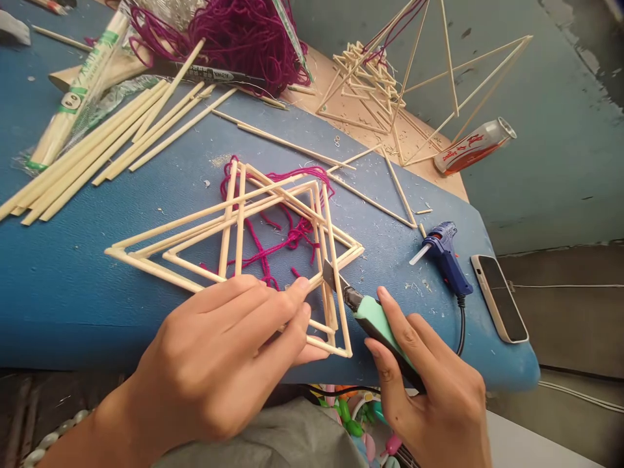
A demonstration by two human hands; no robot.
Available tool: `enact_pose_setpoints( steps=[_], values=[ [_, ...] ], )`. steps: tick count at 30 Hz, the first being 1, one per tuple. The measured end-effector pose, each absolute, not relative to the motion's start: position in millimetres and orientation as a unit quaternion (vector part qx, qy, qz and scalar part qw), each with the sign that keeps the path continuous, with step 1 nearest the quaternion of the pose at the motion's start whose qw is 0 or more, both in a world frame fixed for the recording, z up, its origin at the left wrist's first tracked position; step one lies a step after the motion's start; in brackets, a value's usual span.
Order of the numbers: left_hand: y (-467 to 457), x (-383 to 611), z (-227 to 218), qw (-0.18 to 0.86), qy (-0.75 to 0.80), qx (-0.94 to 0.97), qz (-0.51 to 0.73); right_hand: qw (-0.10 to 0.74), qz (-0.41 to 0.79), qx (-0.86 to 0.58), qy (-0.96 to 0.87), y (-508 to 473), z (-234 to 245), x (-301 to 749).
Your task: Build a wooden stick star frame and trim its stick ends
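Right hand (pixel 429 370) wrapped round mint-green utility knife (pixel 377 315), blade out at the sticks. Left hand (pixel 229 344) pinching the star-shaped stick frame (pixel 240 227), which spreads just beyond its fingers. Star outline looks largely built; whether every joint is fixed, cannot tell. Past left fingertips: magenta yarn (pixel 295 237). Farther out: loose dowels (pixel 104 149), not joined in. Beyond right hand: blue glue gun (pixel 446 260), lying idle.

The cutter (pixel 376 317) is mint and black, the stick frame (pixel 239 240) cream, the yarn (pixel 238 39) magenta.
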State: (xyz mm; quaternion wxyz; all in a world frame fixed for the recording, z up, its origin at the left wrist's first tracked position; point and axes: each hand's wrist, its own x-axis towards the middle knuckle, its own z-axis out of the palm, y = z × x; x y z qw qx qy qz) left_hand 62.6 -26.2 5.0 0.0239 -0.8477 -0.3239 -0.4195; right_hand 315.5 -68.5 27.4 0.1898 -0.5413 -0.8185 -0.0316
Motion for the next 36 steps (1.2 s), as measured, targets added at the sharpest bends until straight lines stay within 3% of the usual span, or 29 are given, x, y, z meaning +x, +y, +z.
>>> enact_pose_setpoints(
  steps=[36],
  values=[
    [-28.2, 64.1, 11.0, 0.123, -0.369, -0.835, -0.391, 0.204, -0.056, -0.509, -0.834, -46.0, 21.0, 312.1]
  ],
)
